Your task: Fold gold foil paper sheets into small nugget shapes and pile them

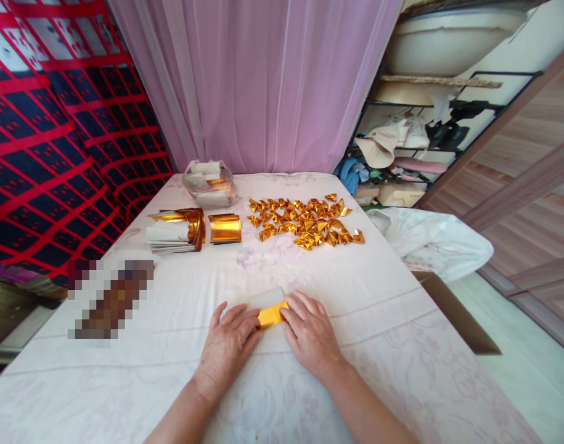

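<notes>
A small gold foil paper [271, 314] lies flat on the white cloth-covered table [383, 320], its white reverse side showing at the far edge. My left hand [228, 345] presses its left end with the fingertips. My right hand [309, 330] presses its right end. Both hands rest palm down on the cloth. Farther back lies a heap of several folded gold paper pieces [304, 223]. To its left stand curled gold foil sheets [224, 228] and a stack of foil paper [175, 231].
A clear plastic bag with paper [208, 184] sits at the table's far end before a pink curtain [263, 80]. A blurred patch [110, 299] covers something at left. A white bag [434, 237] hangs off the right edge; a shelf [415, 148] stands behind.
</notes>
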Demonstrator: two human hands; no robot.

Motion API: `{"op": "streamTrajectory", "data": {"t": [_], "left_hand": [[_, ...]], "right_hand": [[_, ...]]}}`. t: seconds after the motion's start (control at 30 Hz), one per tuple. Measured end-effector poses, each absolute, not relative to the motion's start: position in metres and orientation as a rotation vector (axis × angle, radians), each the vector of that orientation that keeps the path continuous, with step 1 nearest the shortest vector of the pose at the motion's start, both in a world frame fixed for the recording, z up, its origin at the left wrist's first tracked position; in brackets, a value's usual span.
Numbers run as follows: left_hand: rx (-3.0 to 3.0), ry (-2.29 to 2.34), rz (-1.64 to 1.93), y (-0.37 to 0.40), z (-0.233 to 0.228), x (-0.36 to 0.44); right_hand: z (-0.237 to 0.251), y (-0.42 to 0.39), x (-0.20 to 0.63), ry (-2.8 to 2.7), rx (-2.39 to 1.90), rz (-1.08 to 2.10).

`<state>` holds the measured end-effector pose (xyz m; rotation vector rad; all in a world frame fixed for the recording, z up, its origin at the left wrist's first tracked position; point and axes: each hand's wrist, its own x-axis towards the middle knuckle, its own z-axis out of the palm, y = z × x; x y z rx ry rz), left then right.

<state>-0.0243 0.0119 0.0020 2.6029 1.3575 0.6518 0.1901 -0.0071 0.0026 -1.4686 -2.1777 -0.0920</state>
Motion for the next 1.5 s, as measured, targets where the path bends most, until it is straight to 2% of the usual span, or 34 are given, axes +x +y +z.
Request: {"op": "streamTrajectory", "data": {"t": [0.47, 0.73, 1.27, 1.5], "left_hand": [[2.649, 1.380, 0.636, 0.013, 0.008, -0.022], [2.596, 1.374, 0.611, 0.011, 0.010, -0.020], [2.400, 1.478, 0.654, 0.020, 0.010, -0.019], [2.360, 1.477, 0.607, 0.025, 0.013, -0.016]], "right_hand": [[0.013, -0.013, 0.171, -2.238, -1.436, 0.050], [0.001, -0.009, 0.169, -2.240, -1.441, -0.050], [0.008, -0.007, 0.165, -2.101, -1.529, 0.239], [0.008, -0.003, 0.163, -2.119, -1.586, 0.202]]}}
